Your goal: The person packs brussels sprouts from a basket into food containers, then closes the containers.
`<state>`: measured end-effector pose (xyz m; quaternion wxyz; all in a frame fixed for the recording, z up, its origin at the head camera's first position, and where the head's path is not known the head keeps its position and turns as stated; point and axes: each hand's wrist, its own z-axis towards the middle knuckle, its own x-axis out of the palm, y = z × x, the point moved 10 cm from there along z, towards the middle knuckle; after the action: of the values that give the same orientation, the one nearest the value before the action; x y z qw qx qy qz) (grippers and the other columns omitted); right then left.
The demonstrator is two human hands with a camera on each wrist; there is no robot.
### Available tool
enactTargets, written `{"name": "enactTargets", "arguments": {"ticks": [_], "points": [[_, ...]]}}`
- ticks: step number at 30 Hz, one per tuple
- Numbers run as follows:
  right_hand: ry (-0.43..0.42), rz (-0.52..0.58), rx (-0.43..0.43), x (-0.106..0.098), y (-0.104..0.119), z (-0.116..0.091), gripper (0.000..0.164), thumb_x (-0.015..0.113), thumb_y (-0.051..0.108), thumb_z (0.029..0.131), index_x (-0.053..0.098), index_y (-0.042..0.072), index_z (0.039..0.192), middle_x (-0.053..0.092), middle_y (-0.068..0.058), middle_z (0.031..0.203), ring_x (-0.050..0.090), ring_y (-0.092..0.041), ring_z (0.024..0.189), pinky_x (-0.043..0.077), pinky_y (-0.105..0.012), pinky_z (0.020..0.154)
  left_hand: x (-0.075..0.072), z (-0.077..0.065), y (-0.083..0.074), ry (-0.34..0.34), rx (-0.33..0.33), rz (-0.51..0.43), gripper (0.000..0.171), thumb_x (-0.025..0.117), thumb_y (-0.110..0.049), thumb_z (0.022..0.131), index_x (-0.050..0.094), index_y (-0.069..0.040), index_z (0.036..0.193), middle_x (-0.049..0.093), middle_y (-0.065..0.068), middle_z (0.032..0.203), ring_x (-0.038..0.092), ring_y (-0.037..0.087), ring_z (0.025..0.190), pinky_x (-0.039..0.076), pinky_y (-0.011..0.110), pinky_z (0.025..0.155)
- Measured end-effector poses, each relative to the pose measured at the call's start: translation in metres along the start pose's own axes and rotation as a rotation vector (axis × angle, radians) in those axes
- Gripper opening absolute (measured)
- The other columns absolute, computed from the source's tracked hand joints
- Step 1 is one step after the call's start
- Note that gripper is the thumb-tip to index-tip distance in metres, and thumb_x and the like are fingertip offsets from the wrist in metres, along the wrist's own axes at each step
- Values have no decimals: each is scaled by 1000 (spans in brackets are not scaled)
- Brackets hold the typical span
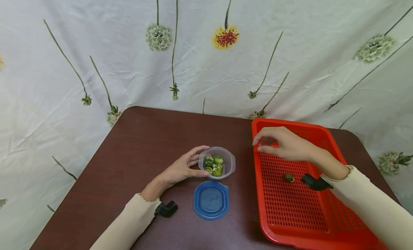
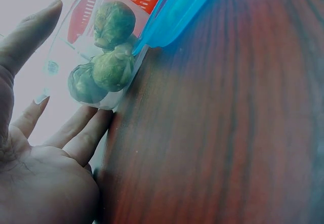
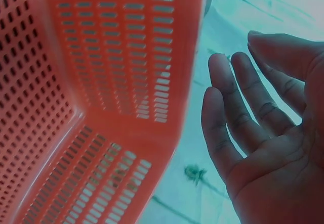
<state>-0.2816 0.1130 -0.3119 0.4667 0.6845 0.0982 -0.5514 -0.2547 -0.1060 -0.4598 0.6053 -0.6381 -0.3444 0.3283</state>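
Observation:
A clear plastic container with several Brussels sprouts in it stands on the table. My left hand holds it from the left, the thumb along its near side and the fingers by its far side. In the left wrist view, fingertips touch the container near its base. Just in front of it lies a blue lid. My right hand hovers above the left rim of a red basket, fingers loosely bent and holding nothing. One Brussels sprout lies on the basket's floor.
The dark brown table ends at a white flowered cloth hanging behind it. The basket's raised, slotted walls stand on the right side of the table, under my right forearm.

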Motion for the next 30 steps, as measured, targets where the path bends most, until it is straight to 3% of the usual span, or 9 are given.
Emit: {"name": "enactTargets", "arguments": {"ticks": [8,13,17,23,30], "points": [[8,8,58,-5,-23,-20,18,73,12,93,69,19,109,72,6,105,65,-6,85,55,-30,82,0,0,1,1,0,9,85,82,-15,85,35,-26,154,41,8,158,37,29,147,51,32,97],[90,50,84,3,-37,-33,22,73,13,93,69,12,114,71,-4,108,65,-8,88,55,-29,83,0,1,0,6,5,21,84,82,-15,85,35,-25,154,41,9,158,37,30,147,50,32,98],[146,78,70,9,-45,-39,22,73,15,93,68,14,114,71,-6,109,66,-12,84,54,-29,81,0,1,0,4,3,22,84,82,-14,85,35,-26,154,42,9,157,37,30,147,50,33,99],[223,140,121,21,-59,-49,21,73,19,93,69,12,112,69,-7,111,60,-12,85,52,-29,76,0,1,-1,1,-3,16,84,82,-14,85,36,-27,154,42,8,157,37,29,147,50,34,100],[302,192,147,34,-70,-57,16,73,17,92,71,13,107,68,-1,109,60,-15,93,53,-28,81,0,1,-1,3,-7,12,84,81,-13,85,35,-27,154,42,8,158,37,29,147,50,35,99]]}}
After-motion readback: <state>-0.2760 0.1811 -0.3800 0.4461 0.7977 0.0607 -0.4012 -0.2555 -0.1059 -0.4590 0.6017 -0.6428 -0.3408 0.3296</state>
